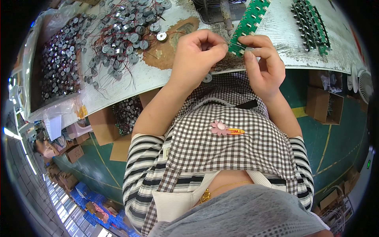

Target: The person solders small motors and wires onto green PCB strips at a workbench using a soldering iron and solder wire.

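A long green circuit board strip [252, 17] with a row of pale components slants over the table edge in front of me. My left hand [197, 57] is closed in a pinch by the strip's near end; what lies between its fingertips is hidden. At the right side of that end, my right hand [266, 63] pinches thumb against fingers, its index finger touching the board. A thin wire runs across the strip's end to the right fingertips. Below my left hand, a small round metal motor [207, 78] shows at the table edge.
Loose small motors with red wires [126, 35] are heaped at the left, beside a plastic-lined box [59, 59] of more. Several green boards [310, 27] lie at the far right. A metal stand [226, 15] rises behind the strip. Cardboard boxes [323, 104] stand below the table.
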{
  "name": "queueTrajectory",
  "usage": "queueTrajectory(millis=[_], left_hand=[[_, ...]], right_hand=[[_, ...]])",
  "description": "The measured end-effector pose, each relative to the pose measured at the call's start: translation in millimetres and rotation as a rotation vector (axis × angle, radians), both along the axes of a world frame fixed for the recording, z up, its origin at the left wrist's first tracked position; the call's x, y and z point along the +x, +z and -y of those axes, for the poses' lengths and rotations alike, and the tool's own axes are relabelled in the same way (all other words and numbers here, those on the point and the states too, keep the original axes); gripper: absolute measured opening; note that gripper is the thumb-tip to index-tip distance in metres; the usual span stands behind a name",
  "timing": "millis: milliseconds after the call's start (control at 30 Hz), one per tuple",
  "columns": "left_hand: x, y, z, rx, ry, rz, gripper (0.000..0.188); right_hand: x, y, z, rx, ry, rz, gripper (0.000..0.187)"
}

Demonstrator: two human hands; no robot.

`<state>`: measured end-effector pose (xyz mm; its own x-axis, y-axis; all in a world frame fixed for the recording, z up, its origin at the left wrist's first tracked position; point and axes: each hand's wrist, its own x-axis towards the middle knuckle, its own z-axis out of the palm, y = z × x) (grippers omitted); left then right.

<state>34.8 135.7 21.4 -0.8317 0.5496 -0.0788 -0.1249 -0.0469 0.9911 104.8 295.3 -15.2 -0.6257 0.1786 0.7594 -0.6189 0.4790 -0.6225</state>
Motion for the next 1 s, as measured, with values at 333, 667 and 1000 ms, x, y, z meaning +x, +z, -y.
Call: queueTrajectory(millis=[333,667,1000], left_hand=[[-4.9,3.0,-3.6,0.030,0.016,-0.022,0.009],[-3.7,-1.3,-2.8,0.010,-0.002,-0.062,0.010],[-7.7,3.3,-2.1,-0.094,-0.004,-0.175,0.009]], right_hand=[[-4.8,2.8,-3.1,0.041,-0.034,-0.033,0.013],[-0.1,-2.6,2.1,0.019,-0.024,-0.005,0.013],[-2.7,1.9,2.1,0.003,-0.023,-0.009,0.013]])
